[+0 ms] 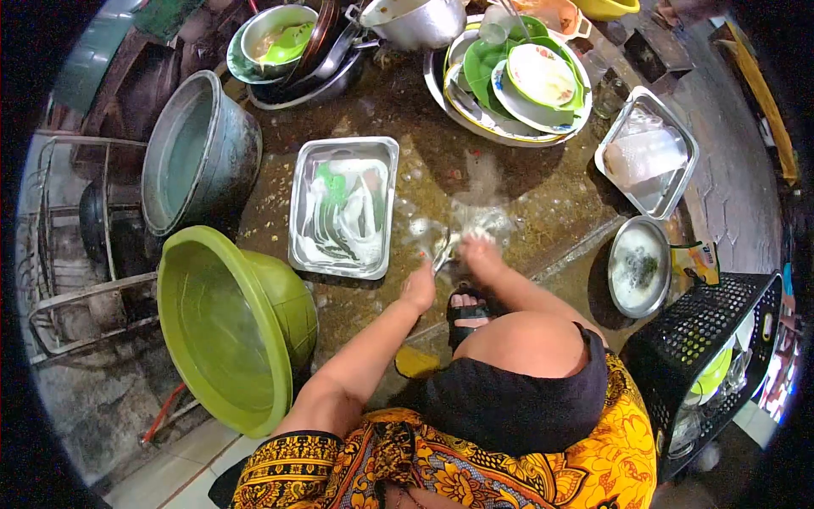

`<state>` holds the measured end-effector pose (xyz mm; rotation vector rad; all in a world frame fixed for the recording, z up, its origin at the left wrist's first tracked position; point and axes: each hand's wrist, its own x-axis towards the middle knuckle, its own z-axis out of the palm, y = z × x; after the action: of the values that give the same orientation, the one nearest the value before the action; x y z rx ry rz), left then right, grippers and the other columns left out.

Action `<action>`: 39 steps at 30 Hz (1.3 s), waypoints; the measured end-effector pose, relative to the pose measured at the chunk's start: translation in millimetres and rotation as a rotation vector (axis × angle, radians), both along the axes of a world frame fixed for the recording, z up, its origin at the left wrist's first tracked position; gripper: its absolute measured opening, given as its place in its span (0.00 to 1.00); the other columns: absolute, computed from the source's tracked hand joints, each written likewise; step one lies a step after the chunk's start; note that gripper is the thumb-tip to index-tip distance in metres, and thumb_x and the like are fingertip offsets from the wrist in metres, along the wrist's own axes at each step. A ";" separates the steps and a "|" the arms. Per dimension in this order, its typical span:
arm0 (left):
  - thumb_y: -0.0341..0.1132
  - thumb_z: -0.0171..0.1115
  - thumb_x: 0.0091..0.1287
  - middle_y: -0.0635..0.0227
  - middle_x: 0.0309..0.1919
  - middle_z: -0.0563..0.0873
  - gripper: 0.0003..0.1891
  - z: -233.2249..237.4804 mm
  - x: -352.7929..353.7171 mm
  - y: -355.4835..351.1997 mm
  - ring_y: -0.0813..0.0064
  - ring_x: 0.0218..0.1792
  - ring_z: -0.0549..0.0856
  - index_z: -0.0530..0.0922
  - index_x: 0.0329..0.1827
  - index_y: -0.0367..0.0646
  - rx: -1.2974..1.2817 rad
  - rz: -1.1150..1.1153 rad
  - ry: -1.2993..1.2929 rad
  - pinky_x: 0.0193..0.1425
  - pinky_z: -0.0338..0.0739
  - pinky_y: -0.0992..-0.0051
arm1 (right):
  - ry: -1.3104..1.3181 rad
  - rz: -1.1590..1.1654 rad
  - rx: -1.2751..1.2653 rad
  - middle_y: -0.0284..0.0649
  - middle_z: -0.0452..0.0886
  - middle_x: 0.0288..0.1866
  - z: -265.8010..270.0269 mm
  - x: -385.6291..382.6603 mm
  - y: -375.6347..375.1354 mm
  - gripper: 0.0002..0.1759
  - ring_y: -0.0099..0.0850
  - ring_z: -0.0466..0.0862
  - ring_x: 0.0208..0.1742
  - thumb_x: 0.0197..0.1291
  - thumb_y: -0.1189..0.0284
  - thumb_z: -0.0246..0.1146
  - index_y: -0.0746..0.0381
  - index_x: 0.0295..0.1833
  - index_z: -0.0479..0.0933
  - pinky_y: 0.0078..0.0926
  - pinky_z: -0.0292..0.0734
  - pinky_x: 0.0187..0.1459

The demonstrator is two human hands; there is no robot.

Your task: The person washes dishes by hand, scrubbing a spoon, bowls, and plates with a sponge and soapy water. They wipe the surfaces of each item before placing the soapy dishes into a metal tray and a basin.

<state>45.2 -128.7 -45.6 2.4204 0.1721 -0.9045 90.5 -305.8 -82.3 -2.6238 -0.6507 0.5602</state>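
My left hand (419,288) is closed around a thin, shiny metal utensil (442,251); its exact kind is hard to make out. Close beside it, my right hand (483,259) is curled in and blurred by motion, with white suds about its fingers. What it holds against the utensil is too smeared to name. To the left of both hands, a rectangular metal tray (298,229) lies on the wet floor, holding foam-covered cutlery (343,222) and a green item (335,188).
At left stand a green basin (301,314) and a grey tub (233,148). Piled dishes (538,81) and pots (415,21) sit at the back. On the right are another metal tray (649,153), a sudsy bowl (640,293) and a black crate (704,339) of dishes.
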 end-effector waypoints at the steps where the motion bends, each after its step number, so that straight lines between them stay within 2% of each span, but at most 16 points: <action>1: 0.37 0.40 0.66 0.41 0.39 0.77 0.14 -4.1 -1.5 3.3 0.44 0.44 0.76 0.66 0.48 0.37 0.006 0.003 0.005 0.48 0.67 0.53 | -0.021 -0.056 0.139 0.51 0.75 0.41 18.5 6.3 -4.4 0.11 0.45 0.76 0.42 0.44 0.77 0.55 0.62 0.37 0.75 0.41 0.72 0.41; 6: 0.36 0.39 0.65 0.42 0.38 0.78 0.13 -22.7 -0.1 6.2 0.44 0.45 0.76 0.66 0.49 0.40 -0.099 0.078 -0.002 0.48 0.67 0.52 | 0.041 0.045 0.054 0.52 0.75 0.43 3.8 -15.0 12.9 0.11 0.45 0.75 0.47 0.46 0.77 0.55 0.62 0.38 0.75 0.37 0.70 0.46; 8: 0.35 0.40 0.65 0.43 0.38 0.78 0.13 -8.7 2.2 1.6 0.45 0.44 0.77 0.65 0.49 0.41 -0.028 0.039 0.013 0.47 0.68 0.53 | 0.199 -0.254 0.453 0.54 0.74 0.46 -10.6 -5.2 -2.5 0.10 0.45 0.74 0.48 0.48 0.78 0.54 0.62 0.37 0.75 0.37 0.69 0.49; 10: 0.35 0.41 0.64 0.44 0.38 0.79 0.13 10.1 1.8 -0.5 0.46 0.43 0.77 0.65 0.50 0.42 0.046 -0.019 0.024 0.46 0.69 0.53 | -0.016 -0.241 0.012 0.54 0.73 0.50 -19.2 22.1 -6.8 0.12 0.46 0.74 0.50 0.55 0.74 0.49 0.63 0.42 0.74 0.37 0.67 0.50; 13: 0.32 0.42 0.63 0.47 0.37 0.80 0.13 28.0 7.5 -7.2 0.50 0.42 0.79 0.65 0.50 0.43 0.155 -0.166 -0.023 0.43 0.72 0.55 | -0.029 -0.269 -0.002 0.53 0.73 0.50 23.8 35.6 -22.9 0.13 0.46 0.73 0.50 0.55 0.73 0.47 0.63 0.44 0.74 0.38 0.67 0.50; 15: 0.30 0.42 0.62 0.51 0.35 0.81 0.13 31.8 4.0 -7.5 0.52 0.39 0.81 0.65 0.50 0.44 0.207 -0.281 -0.050 0.41 0.74 0.56 | -0.119 -0.316 0.326 0.52 0.74 0.45 53.4 14.4 -0.5 0.13 0.47 0.74 0.48 0.55 0.73 0.48 0.65 0.43 0.72 0.39 0.68 0.48; 16: 0.30 0.42 0.62 0.51 0.35 0.81 0.13 39.0 5.4 -10.0 0.52 0.39 0.81 0.65 0.50 0.44 0.203 -0.281 -0.046 0.41 0.74 0.56 | 0.223 -0.400 0.505 0.50 0.75 0.39 83.8 7.5 9.5 0.13 0.48 0.73 0.47 0.56 0.72 0.47 0.68 0.43 0.72 0.39 0.69 0.46; 18: 0.30 0.42 0.62 0.51 0.34 0.81 0.13 50.3 6.4 -15.2 0.53 0.38 0.82 0.65 0.49 0.43 0.225 -0.344 -0.012 0.40 0.75 0.57 | 0.025 -0.069 0.326 0.51 0.75 0.40 16.8 -4.2 14.1 0.14 0.48 0.73 0.49 0.55 0.72 0.49 0.68 0.45 0.72 0.40 0.69 0.47; 24: 0.35 0.37 0.67 0.49 0.33 0.81 0.14 34.9 3.5 -3.8 0.51 0.37 0.81 0.68 0.47 0.39 0.205 -0.345 -0.039 0.40 0.74 0.57 | 0.182 -0.242 0.012 0.51 0.76 0.35 0.4 24.9 -2.9 0.12 0.47 0.77 0.42 0.46 0.76 0.54 0.64 0.39 0.75 0.39 0.71 0.45; 25: 0.35 0.37 0.67 0.49 0.33 0.81 0.14 32.9 4.3 -2.5 0.51 0.37 0.81 0.68 0.47 0.39 0.197 -0.356 -0.063 0.40 0.74 0.57 | -0.056 -0.085 0.062 0.50 0.77 0.35 5.7 4.8 4.0 0.09 0.46 0.77 0.40 0.47 0.76 0.53 0.64 0.35 0.75 0.38 0.73 0.42; 26: 0.33 0.40 0.64 0.51 0.31 0.82 0.12 29.9 2.4 -1.5 0.53 0.36 0.82 0.67 0.47 0.40 0.223 -0.364 -0.067 0.38 0.75 0.58 | 0.033 -0.069 0.100 0.48 0.76 0.39 5.1 -8.8 17.7 0.07 0.43 0.77 0.40 0.47 0.75 0.53 0.65 0.33 0.74 0.38 0.73 0.41; 27: 0.31 0.43 0.62 0.53 0.30 0.82 0.11 29.6 2.4 -2.4 0.55 0.35 0.82 0.66 0.47 0.42 0.248 -0.370 -0.072 0.36 0.76 0.59 | -0.379 0.167 0.237 0.46 0.74 0.41 8.2 -16.5 14.5 0.07 0.41 0.77 0.39 0.46 0.75 0.54 0.64 0.32 0.74 0.38 0.72 0.40; 31: 0.31 0.43 0.62 0.50 0.29 0.81 0.10 20.6 -6.7 3.1 0.54 0.32 0.83 0.67 0.45 0.42 0.255 -0.396 -0.115 0.33 0.75 0.58 | -0.256 -0.010 0.077 0.46 0.74 0.38 -10.0 15.7 -3.4 0.08 0.43 0.76 0.38 0.44 0.74 0.56 0.63 0.33 0.72 0.40 0.72 0.40; 34: 0.34 0.43 0.65 0.55 0.27 0.81 0.08 -0.9 -2.2 13.4 0.60 0.24 0.81 0.68 0.44 0.44 0.052 -0.257 -0.374 0.27 0.74 0.60 | -0.082 -0.294 0.099 0.47 0.73 0.38 40.9 37.5 -11.7 0.13 0.46 0.75 0.39 0.42 0.73 0.59 0.63 0.36 0.71 0.41 0.72 0.40; 36: 0.39 0.44 0.67 0.66 0.25 0.77 0.09 24.8 10.7 10.6 0.69 0.19 0.75 0.69 0.42 0.46 -0.505 0.542 0.374 0.23 0.73 0.64 | -0.085 -0.325 0.232 0.50 0.71 0.39 73.8 22.1 -0.2 0.18 0.49 0.73 0.41 0.39 0.72 0.62 0.62 0.40 0.69 0.42 0.71 0.42; 39: 0.41 0.42 0.69 0.79 0.15 0.61 0.05 50.7 15.6 -4.7 0.85 0.14 0.61 0.65 0.36 0.53 -0.870 0.785 0.620 0.15 0.58 0.82 | -0.181 -0.210 0.401 0.53 0.70 0.41 71.6 0.4 19.2 0.22 0.50 0.71 0.44 0.40 0.69 0.64 0.62 0.43 0.68 0.43 0.69 0.45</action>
<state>60.8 -133.4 5.1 1.0745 0.7199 -1.0097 90.9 -286.6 -10.6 -2.3361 -0.4728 0.1138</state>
